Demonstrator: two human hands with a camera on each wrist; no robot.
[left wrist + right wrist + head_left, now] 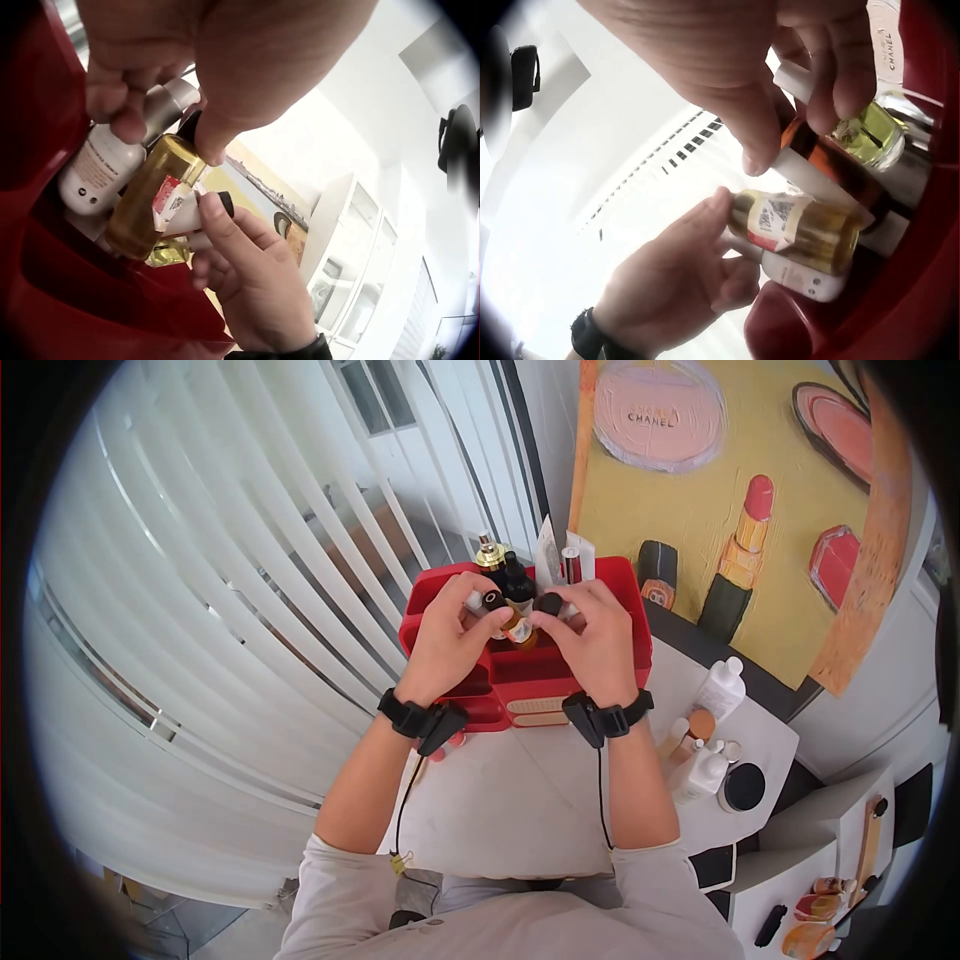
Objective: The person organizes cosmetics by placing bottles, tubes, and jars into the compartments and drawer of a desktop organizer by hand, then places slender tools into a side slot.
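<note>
Both hands work over a red caddy (pixel 566 687). My left hand (pixel 445 640) pinches a bottle of golden liquid (pixel 142 206) near its black cap (pixel 493 600); the bottle tilts and bears a red-and-white label. Beside it, a white bottle (pixel 101 169) with a silvery top sits by the other left fingers. My right hand (pixel 598 638) pinches a brown bottle (pixel 838 169) with a white label and a dark cap (pixel 547 603). Close to the right fingertips is a small bottle of yellow-green liquid (pixel 874 135). The bottles' bases are partly hidden in the caddy.
A gold-collared bottle (pixel 490 552) and a black bottle (pixel 517 578) stand at the caddy's back. White bottles (pixel 722 685) and a black-lidded jar (pixel 743 788) stand right on the white table (pixel 500 800). Vertical blinds (pixel 220 610) hang left; a makeup painting (pixel 690 500) leans behind.
</note>
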